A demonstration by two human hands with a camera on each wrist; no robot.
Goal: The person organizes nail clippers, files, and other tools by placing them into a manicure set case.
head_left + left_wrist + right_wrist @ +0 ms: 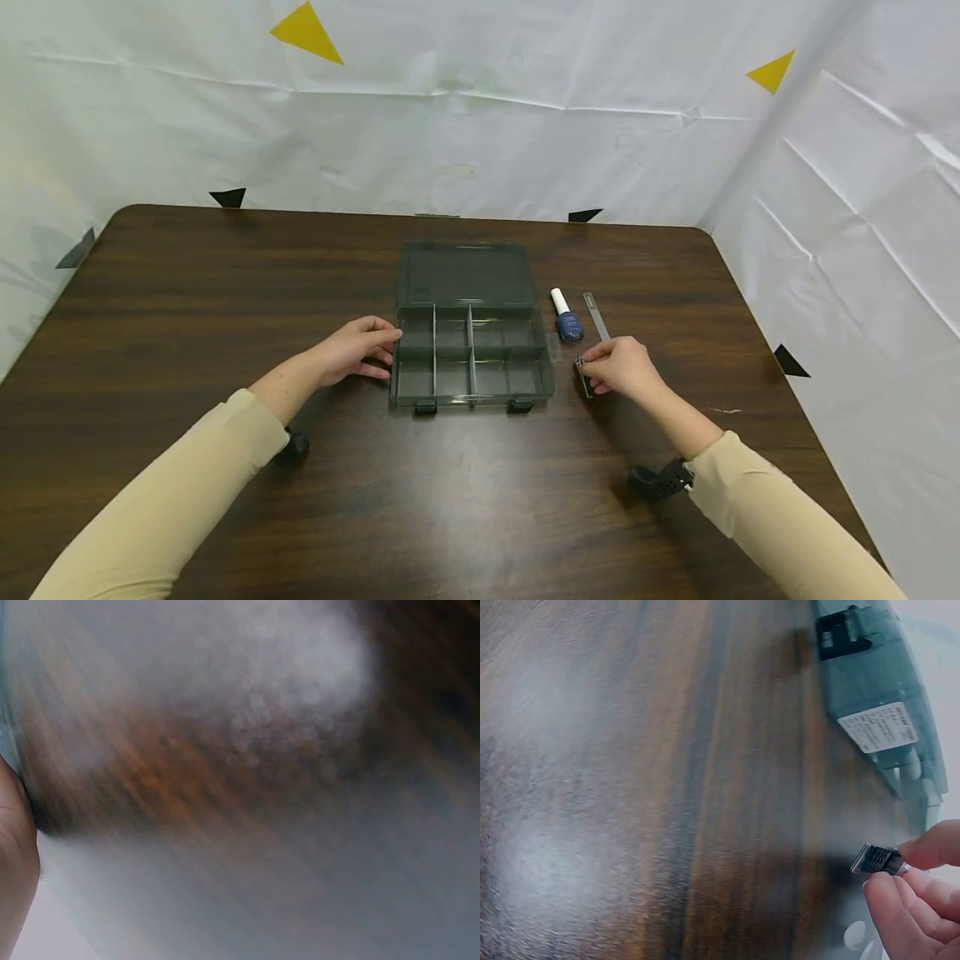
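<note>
Nail clipper is being pinched by right hand beside open organizer box. Left hand is resting against the box's left wall, fingers relaxed, gripping nothing.

I see a dark brown table with streaky wood grain. The box on it is smoky grey and see-through, with black latches and a white label. The bottle is deep blue under a white cap. Cream sleeves. The white backdrop carries yellow and black triangles.
</note>
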